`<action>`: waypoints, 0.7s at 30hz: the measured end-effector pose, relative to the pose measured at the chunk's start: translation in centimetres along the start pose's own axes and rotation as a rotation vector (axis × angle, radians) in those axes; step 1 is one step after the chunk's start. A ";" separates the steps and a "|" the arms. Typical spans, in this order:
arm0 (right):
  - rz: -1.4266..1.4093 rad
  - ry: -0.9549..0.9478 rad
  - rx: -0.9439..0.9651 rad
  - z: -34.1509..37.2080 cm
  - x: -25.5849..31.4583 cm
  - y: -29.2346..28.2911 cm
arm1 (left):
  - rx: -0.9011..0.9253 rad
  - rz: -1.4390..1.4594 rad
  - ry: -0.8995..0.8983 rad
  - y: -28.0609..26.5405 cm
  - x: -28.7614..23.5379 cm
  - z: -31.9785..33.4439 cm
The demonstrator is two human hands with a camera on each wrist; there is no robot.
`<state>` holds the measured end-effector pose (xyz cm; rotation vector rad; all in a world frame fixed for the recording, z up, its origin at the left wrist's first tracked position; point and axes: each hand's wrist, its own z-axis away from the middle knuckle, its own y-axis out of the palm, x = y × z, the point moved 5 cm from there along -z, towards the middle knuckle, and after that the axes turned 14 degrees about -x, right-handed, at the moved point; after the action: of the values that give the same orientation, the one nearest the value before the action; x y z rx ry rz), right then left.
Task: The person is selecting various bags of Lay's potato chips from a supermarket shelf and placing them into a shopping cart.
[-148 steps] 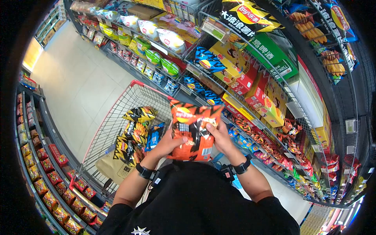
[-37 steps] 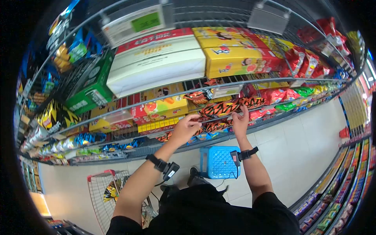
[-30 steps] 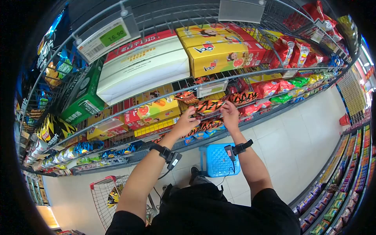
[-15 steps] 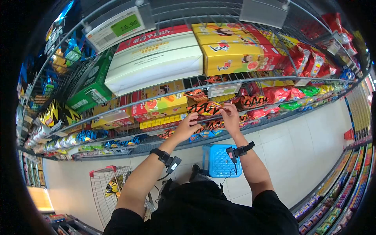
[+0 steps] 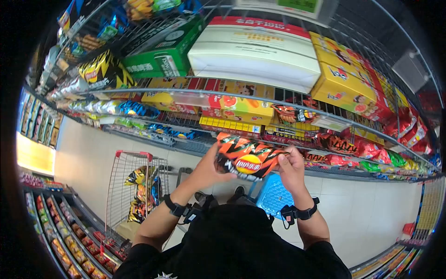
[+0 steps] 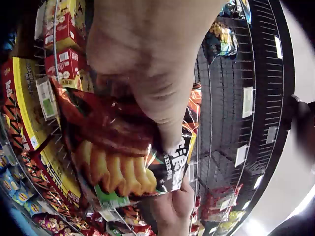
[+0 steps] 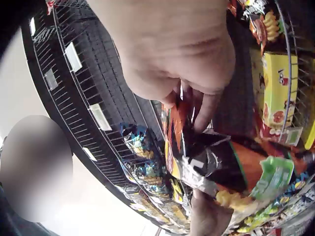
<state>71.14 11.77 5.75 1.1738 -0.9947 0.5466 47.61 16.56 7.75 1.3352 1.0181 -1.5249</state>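
Note:
An orange and black bag of Lay's potato chips (image 5: 248, 160) is held in front of the body, off the shelf. My left hand (image 5: 207, 169) grips its left end, thumb along the front. At the other end my right hand (image 5: 291, 171) pinches the top corner between thumb and fingers. In the left wrist view the left thumb presses on the bag (image 6: 115, 162), whose face shows pictured chips. From the right wrist the right hand (image 7: 182, 59) holds the bag's folded edge (image 7: 178, 125), and part of the left hand (image 7: 209, 216) shows below.
The wire shelf (image 5: 186, 92) ahead carries a white box (image 5: 255, 58), a green box (image 5: 162, 56), yellow boxes (image 5: 346, 83) and bags of snacks. At left stands a shopping cart (image 5: 134, 154) with several chip bags (image 5: 139, 193). A blue stool (image 5: 270, 195) is below the right hand.
Both hands have drawn the chip bag away from the shelf edge toward the body and turned its printed front upward. The head view has swung left, showing more of the cart.

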 end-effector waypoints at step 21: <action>0.265 0.788 0.426 10.7 -17.3 13.7 | -0.484 0.410 -0.324 -12.9 9.8 14.3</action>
<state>47.96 8.62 -1.75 1.0461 -0.3495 1.3575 30.24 6.20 0.07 0.8544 0.7802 -1.0529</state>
